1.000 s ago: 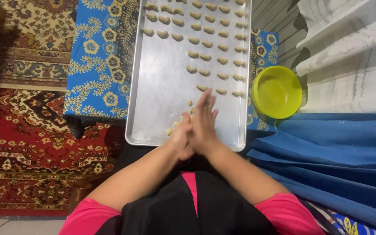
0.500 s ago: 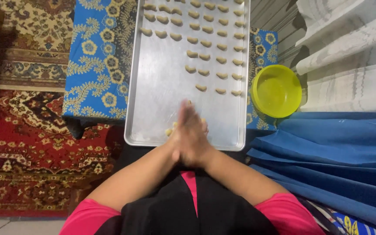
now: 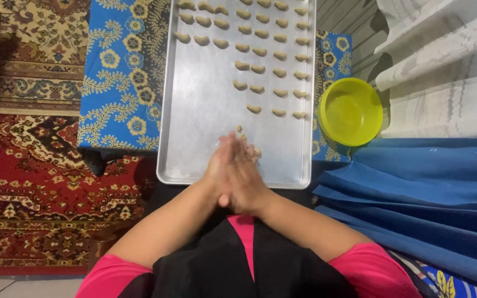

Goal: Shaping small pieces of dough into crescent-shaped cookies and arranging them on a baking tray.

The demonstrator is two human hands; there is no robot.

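Palm to palm, the left hand (image 3: 223, 168) and right hand (image 3: 245, 177) are pressed together — fingers straight, a small pale dough piece (image 3: 240, 131) glimpsed at their tips — above the rectangular silver metal baking tray (image 3: 194, 110); rows of shaped dough pieces (image 3: 271, 55) are laid beyond the fingertips.

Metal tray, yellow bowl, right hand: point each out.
metal tray (image 3: 194, 127), head view, bare part of its left half.
yellow bowl (image 3: 351, 112), head view, middle of its inside.
right hand (image 3: 247, 182), head view, back of the hand, pressed against the other palm.

One tray (image 3: 194, 110), one yellow bowl (image 3: 351, 111)
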